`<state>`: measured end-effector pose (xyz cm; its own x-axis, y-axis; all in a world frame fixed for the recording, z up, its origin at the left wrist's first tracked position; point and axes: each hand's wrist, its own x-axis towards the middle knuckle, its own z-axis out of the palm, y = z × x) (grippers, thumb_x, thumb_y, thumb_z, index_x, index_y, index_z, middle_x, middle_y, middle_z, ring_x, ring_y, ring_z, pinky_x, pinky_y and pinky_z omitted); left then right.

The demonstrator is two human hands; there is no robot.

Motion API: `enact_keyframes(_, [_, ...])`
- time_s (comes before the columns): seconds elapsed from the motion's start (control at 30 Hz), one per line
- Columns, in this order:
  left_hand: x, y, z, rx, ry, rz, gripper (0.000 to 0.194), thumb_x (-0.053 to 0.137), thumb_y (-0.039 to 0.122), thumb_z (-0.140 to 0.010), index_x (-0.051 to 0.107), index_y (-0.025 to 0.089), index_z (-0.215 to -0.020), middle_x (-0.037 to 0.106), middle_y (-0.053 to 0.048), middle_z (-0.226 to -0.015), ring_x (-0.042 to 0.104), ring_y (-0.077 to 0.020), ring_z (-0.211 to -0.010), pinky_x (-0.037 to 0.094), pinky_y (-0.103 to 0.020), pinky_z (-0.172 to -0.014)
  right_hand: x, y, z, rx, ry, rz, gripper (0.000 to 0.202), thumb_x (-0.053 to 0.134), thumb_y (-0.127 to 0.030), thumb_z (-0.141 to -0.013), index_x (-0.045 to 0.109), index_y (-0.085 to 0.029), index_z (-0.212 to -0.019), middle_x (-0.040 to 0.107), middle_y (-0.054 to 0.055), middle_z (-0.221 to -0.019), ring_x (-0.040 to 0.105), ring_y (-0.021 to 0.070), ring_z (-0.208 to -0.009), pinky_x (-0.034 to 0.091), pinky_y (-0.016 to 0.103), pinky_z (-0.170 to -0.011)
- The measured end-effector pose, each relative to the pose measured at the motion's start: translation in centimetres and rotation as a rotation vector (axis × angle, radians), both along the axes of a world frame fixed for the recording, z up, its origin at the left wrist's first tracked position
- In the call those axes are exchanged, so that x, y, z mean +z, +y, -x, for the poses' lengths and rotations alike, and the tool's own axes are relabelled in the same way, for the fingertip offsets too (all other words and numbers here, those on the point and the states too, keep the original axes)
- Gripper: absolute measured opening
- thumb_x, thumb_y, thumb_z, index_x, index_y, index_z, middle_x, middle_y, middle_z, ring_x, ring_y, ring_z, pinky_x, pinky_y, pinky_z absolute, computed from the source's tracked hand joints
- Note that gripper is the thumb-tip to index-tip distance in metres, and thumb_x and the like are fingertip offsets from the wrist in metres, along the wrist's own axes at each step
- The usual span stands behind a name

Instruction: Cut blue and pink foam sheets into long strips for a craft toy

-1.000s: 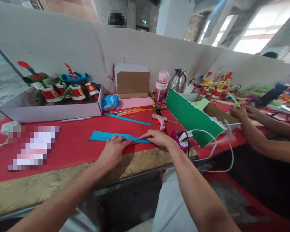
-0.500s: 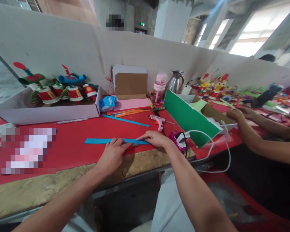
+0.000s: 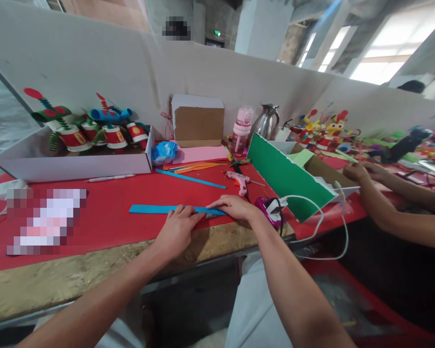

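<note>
A long blue paper strip [image 3: 148, 209] lies near the front of the red-covered table. My left hand [image 3: 179, 224] bends its fingers over the middle of the strip, with the thumb along the near edge. At the strip's right end, my right hand [image 3: 235, 207] holds it down, fingers pointing left and partly hiding that end. Something small and greyish [image 3: 210, 216] shows between my hands at the near edge; I cannot make out what it is. A narrower blue paper strip [image 3: 190, 178] lies farther back.
A pink glue gun [image 3: 239, 180] and a purple power socket [image 3: 270, 209] with cables sit right of my hands. A white box [image 3: 94, 166] holds paper-cup figures. A green-sided box [image 3: 286, 176] stands at right, near a co-worker's hands [image 3: 358, 170]. A pen [image 3: 110, 178] lies at left.
My left hand has shifted slightly right along the blue strip, closer to my right hand. The whole view has moved a little. My right hand stays at the strip's right end.
</note>
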<state>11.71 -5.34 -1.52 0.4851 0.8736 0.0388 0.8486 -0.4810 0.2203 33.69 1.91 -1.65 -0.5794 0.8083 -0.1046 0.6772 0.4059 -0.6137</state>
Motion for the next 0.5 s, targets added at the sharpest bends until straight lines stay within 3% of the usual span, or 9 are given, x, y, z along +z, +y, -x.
enact_keyframes(0.3, [-0.1,-1.1,0.2,-0.071,-0.035,0.023,0.053,0.039,0.003,-0.086,0.062,0.027,-0.128,0.061,-0.010,-0.114,0.050,-0.0256,-0.102,0.041,-0.039,-0.085,0.4,-0.1,0.1,0.010,-0.020,0.004,0.032,0.051,-0.014,-0.093,0.074,-0.024,-0.112,0.069,0.006,-0.099,0.063,0.0172,-0.092,0.047,0.029,-0.087])
enact_keyframes(0.4, [0.4,-1.4,2.9,-0.073,-0.080,-0.022,0.055,0.038,0.003,-0.085,0.062,0.029,-0.127,0.062,-0.009,-0.113,0.051,-0.0239,-0.099,0.042,-0.038,-0.086,0.8,-0.4,0.1,0.014,-0.019,0.004,0.032,0.051,-0.012,-0.092,0.074,-0.023,-0.113,0.069,0.006,-0.100,0.064,0.0172,-0.091,0.047,0.029,-0.085])
enact_keyframes(0.5, [1.3,0.6,7.2,0.039,-0.125,-0.130,0.046,0.037,0.012,-0.090,0.060,0.025,-0.128,0.062,-0.009,-0.110,0.053,-0.0240,-0.098,0.043,-0.038,-0.088,1.0,-0.6,0.5,0.000,-0.007,-0.054,0.030,0.056,-0.011,-0.090,0.073,-0.019,-0.113,0.070,0.007,-0.100,0.064,0.0175,-0.092,0.046,0.029,-0.087])
